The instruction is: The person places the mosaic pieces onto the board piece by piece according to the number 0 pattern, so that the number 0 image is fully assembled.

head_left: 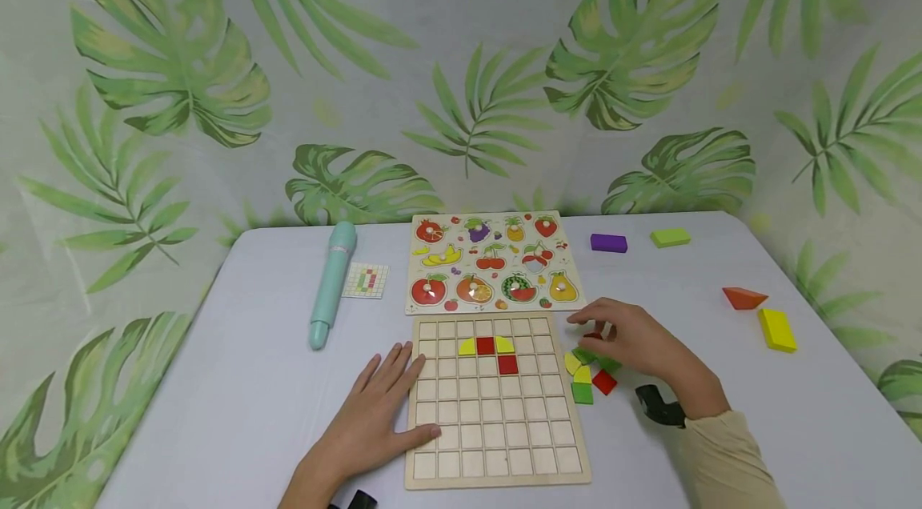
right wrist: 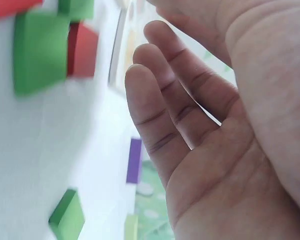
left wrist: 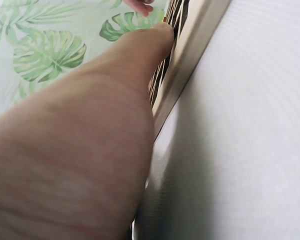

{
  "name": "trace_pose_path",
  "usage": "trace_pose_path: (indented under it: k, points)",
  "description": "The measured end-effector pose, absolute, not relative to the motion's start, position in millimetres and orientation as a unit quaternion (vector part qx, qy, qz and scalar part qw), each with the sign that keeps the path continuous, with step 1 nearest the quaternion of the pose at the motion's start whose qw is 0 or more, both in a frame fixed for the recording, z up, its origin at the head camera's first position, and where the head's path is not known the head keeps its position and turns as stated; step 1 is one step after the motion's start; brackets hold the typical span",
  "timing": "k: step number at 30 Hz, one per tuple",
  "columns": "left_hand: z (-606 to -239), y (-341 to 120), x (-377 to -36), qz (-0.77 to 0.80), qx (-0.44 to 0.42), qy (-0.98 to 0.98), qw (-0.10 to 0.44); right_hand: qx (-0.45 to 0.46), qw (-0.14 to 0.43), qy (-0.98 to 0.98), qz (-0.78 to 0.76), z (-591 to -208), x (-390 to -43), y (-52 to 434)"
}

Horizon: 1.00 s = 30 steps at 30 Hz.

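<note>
My left hand (head_left: pixel 374 413) lies spread with straight fingers along the left edge of a wooden grid board (head_left: pixel 493 437), its thumb on the board's squares. Set in the grid are two yellow curved pieces (head_left: pixel 467 346) and two red squares (head_left: pixel 507 365). To the right of the board my right hand (head_left: pixel 634 337) hovers over a small pile of loose tiles, thumb and index finger apart. In that pile are a green square (head_left: pixel 582 394), a red square tile (head_left: pixel 604 382) and yellow pieces (head_left: pixel 582 374). The right wrist view shows relaxed fingers; the thumb and index tips are out of sight.
Behind the grid board lies a fruit puzzle board (head_left: pixel 497 261). A teal microphone-shaped object (head_left: pixel 333 285) and a small pattern card (head_left: pixel 366 281) are at the left. Purple (head_left: pixel 608 242), light green (head_left: pixel 670 237), orange (head_left: pixel 744 298) and yellow (head_left: pixel 776 330) blocks lie to the right.
</note>
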<state>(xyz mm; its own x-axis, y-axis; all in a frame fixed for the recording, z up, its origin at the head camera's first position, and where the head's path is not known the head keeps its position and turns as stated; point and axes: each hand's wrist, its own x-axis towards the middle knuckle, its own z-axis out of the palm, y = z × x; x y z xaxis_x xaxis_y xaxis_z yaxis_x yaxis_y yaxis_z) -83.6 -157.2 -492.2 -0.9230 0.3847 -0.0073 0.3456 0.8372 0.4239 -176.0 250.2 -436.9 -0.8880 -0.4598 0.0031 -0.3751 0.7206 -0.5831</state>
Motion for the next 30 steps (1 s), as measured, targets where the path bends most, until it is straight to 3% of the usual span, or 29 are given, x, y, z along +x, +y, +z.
trace_pose_path:
  k: [18,30]
  points:
    - [-492,-158,-83,0.222,0.186,0.956,0.051,-0.187,0.104,0.935,-0.284,-448,-181,275]
    - [-492,-157,-83,0.224,0.18,0.956,0.053,-0.195,0.092,0.937,-0.274,-449,-181,274]
